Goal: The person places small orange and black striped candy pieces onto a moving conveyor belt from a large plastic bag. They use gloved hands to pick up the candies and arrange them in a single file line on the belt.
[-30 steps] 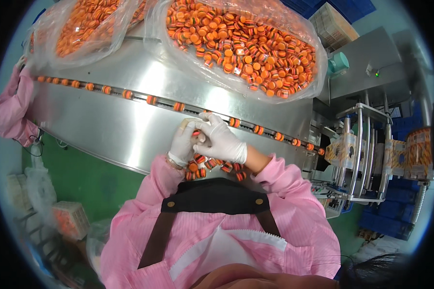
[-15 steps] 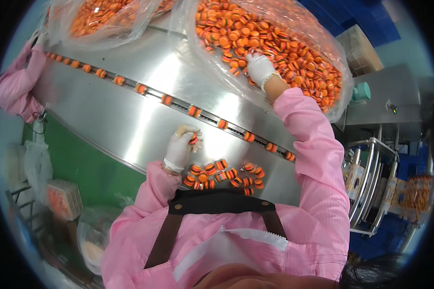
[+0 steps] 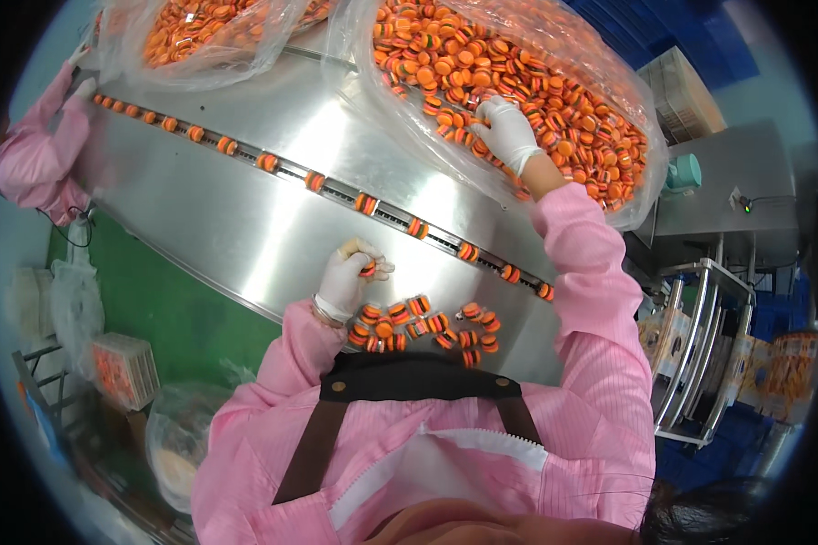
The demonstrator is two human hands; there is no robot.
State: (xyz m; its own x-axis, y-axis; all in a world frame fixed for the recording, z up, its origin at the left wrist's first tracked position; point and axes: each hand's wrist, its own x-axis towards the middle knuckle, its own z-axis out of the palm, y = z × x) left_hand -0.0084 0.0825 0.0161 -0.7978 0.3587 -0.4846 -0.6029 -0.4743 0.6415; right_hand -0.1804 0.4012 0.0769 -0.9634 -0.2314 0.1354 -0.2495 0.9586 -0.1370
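My left hand (image 3: 347, 277), in a white glove, holds a small layered orange burger-shaped candy (image 3: 367, 269) between its fingers, just above the steel table (image 3: 245, 222). Several more of these candies (image 3: 398, 313) lie loosely near the table edge by my waist. My right hand (image 3: 507, 132), gloved too, is over the heap of orange candies (image 3: 527, 86) in a large clear plastic bag (image 3: 427, 141). Its thumb and fingers are apart and curve down onto the candies; whether any lie under the palm is hidden.
A narrow conveyor track (image 3: 291, 170) crosses the table with spaced candies on it. Another candy-filled bag (image 3: 200, 73) stands at the far left, beside a co-worker's pink sleeve (image 3: 41, 163). Metal rollers with printed film (image 3: 700, 350) are at right. A crate (image 3: 123, 372) stands lower left.
My right hand has shifted slightly right and nearer over the heap, its fingers spreading more. The left hand has moved slightly right, keeping its candy.
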